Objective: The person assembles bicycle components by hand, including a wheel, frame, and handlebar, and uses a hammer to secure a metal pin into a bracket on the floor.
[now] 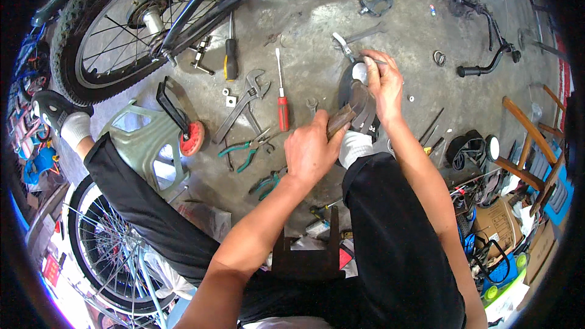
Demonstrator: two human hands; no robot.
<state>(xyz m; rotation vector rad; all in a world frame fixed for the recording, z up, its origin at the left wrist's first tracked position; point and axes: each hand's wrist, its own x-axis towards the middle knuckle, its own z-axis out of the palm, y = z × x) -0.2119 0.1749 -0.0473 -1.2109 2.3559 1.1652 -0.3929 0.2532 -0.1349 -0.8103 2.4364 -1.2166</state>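
Note:
My left hand (312, 149) is wrapped round the wooden handle (341, 120) of a hammer, whose head (364, 105) points away from me over my right shoe. A pale round face at its far end lies close beside the fingers of my right hand (385, 82). Those fingers are pinched together on a thin dark metal piece (379, 60), mostly hidden by them. Just beyond is a curved silver metal part (343, 44); whether it joins the pinched piece, I cannot tell. A red-handled screwdriver (283, 113) lies on the concrete left of my hands.
An adjustable wrench (241, 103) and green-handled pliers (247, 153) lie at left, near a pale green plastic stool (137, 140) and a bicycle wheel (64, 55). A pedal (375, 1) rests at the far side. Rightward are a black bent bar (487, 70) and a wooden frame (529, 123).

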